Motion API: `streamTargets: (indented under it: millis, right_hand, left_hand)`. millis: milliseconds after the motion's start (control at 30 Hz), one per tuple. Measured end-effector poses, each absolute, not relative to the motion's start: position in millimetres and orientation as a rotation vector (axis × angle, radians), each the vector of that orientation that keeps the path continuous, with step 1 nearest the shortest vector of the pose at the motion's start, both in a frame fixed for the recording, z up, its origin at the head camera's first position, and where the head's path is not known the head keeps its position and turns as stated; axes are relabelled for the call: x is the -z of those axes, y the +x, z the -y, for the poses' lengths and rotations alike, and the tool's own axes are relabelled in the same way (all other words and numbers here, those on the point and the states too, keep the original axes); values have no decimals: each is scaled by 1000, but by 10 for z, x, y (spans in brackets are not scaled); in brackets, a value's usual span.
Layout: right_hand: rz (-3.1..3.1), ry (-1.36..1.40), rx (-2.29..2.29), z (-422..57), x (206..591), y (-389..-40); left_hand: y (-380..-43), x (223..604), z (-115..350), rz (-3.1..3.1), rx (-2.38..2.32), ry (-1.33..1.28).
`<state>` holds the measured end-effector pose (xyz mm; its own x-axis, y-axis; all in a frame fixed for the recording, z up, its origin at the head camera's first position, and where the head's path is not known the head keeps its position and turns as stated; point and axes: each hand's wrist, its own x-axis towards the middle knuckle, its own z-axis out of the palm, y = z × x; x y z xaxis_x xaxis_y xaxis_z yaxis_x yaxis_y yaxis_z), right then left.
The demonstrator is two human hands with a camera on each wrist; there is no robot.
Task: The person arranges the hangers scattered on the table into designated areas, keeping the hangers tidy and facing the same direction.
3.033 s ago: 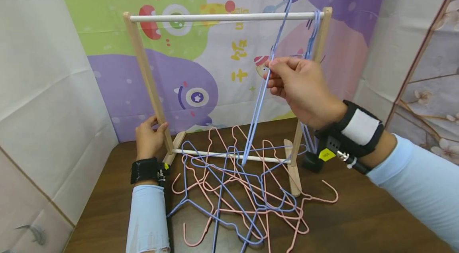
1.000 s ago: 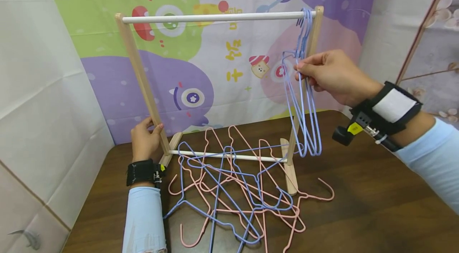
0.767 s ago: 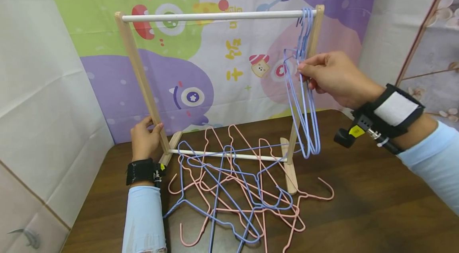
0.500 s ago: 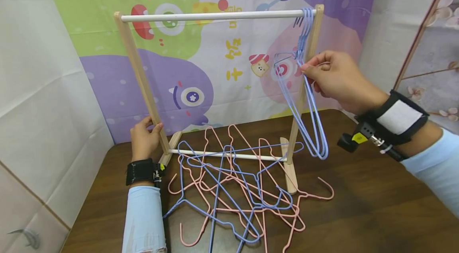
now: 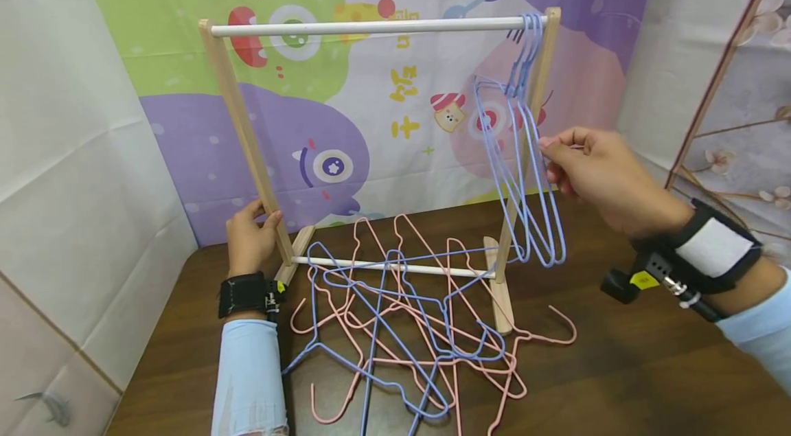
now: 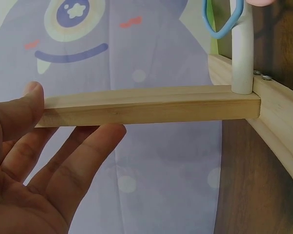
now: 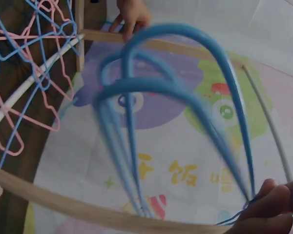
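Observation:
In the head view, my left hand (image 5: 252,240) holds the left wooden post (image 5: 243,127) of a small garment rack low down. The left wrist view shows its thumb above the post (image 6: 151,112) and fingers under it. Several blue hangers (image 5: 524,72) hang by their hooks at the right end of the white rail (image 5: 371,27). My right hand (image 5: 608,175) is just right of them, thumb and index finger bent, fingertips right at the side of the nearest hanger. In the right wrist view, these hangers (image 7: 176,29) look blurred and spread apart.
Pink hangers (image 5: 553,342) and blue hangers (image 5: 313,299) lie tangled on the dark wooden table (image 5: 618,395), around the rack's lower bar. A cartoon-print cloth (image 5: 420,175) hangs close behind the rack. Pale wall panels flank both sides.
My right hand carried a blue hanger right onto the rail's end, among the others. It has since let go, drawing down and right while the hangers swing apart. My left hand stays on the post.

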<state>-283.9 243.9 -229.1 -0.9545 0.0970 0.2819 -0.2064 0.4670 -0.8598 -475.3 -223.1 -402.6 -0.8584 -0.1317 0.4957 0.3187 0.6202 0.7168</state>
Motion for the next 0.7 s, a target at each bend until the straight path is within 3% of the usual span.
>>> streamTargets:
  millis: [700]
  right_hand:
    - [2769,277,-1451,-2543,3391,-2812]
  left_hand:
    - [-4712,4001,2209,2323,1164,-141]
